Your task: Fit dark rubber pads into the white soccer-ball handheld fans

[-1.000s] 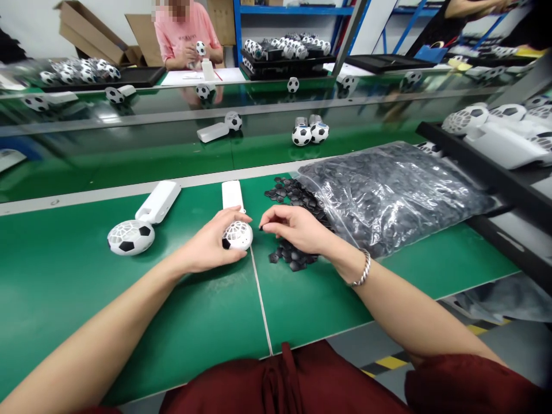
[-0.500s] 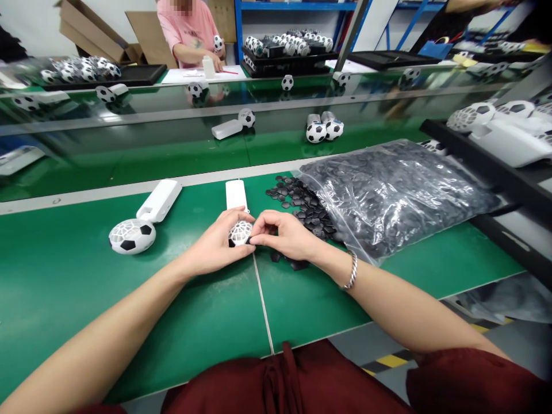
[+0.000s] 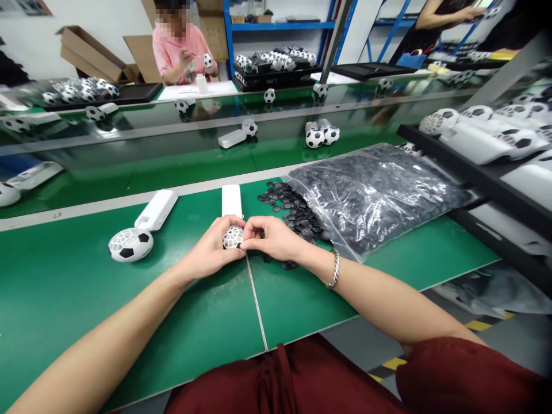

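A white hand-held fan with a football-patterned round head (image 3: pixel 233 236) lies on the green bench, its white handle (image 3: pixel 232 199) pointing away from me. My left hand (image 3: pixel 210 250) is closed round the left side of the head. My right hand (image 3: pixel 275 238) has its fingertips pinched against the head's right side; whether a small black piece sits between them is hidden. Loose black hexagon pieces (image 3: pixel 290 206) lie just right of my hands, spilling from a clear plastic bag (image 3: pixel 375 192) full of them.
A second football fan (image 3: pixel 137 230) lies to the left on the bench. More fans ride the conveyor belt (image 3: pixel 280 144) behind. A black tray rack with white fans (image 3: pixel 487 141) stands at right. A person in pink (image 3: pixel 179 46) works across the line.
My right hand came left from the pile of black pieces to the fan head and now presses against it. My left hand stayed on the head. Fans on the conveyor shifted right.
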Tool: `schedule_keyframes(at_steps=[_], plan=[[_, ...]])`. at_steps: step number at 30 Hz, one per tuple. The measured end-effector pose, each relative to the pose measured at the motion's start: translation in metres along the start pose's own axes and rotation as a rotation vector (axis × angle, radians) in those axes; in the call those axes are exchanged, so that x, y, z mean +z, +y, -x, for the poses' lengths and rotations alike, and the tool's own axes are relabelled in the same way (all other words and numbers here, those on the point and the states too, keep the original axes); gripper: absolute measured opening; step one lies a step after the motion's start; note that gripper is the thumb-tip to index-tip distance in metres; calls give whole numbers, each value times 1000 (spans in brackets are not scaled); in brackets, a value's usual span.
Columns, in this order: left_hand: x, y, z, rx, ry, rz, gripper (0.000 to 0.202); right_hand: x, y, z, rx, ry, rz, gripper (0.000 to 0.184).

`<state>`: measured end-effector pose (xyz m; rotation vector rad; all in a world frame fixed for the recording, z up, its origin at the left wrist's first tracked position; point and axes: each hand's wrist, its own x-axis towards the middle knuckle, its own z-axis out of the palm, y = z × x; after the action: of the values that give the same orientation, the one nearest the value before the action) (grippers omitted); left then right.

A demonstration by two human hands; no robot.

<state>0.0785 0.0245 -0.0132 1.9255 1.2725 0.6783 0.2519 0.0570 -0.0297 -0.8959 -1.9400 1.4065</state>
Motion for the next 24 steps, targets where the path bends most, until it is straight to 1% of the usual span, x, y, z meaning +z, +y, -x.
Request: schedule_keyframes(at_steps=[2,3,5,7,8,10,13,14,16,18,20,22,24], plan=[[0,0,1,-8,4,2,40,-7,3,-4,-48,1,59,13],[0,0,2,-18,-2,8,41,-14,5,-6,-67,36,142,12],[0,-1,3,-45,-17,35,43,-29,8,-10,-70,182,423,10],[1,0,3,-68,-29,53,46,-43,13,-14,5,318,742,10],[2,1,3,-75,-26,49,46,-48,15,-15,61,347,857,12],[3,2,3,-73,-14,12,43,-55,21,-16,153,355,968,15],[3,2,4,-25,36,-104,40,-56,27,-16,182,349,973,12],[2,1,5,-24,68,-146,44,-56,27,-16,178,345,969,10],[0,0,6,-73,116,-192,53,-56,26,-15,160,334,956,7],[-4,-1,6,-156,100,-174,57,-56,22,-14,125,315,944,7],[-10,0,6,-200,58,-144,54,-54,16,-13,62,286,899,11],[-15,2,5,-203,29,-128,51,-49,10,-10,-23,247,781,14],[-20,3,4,-189,6,-119,50,-43,7,-7,-81,198,605,13]])
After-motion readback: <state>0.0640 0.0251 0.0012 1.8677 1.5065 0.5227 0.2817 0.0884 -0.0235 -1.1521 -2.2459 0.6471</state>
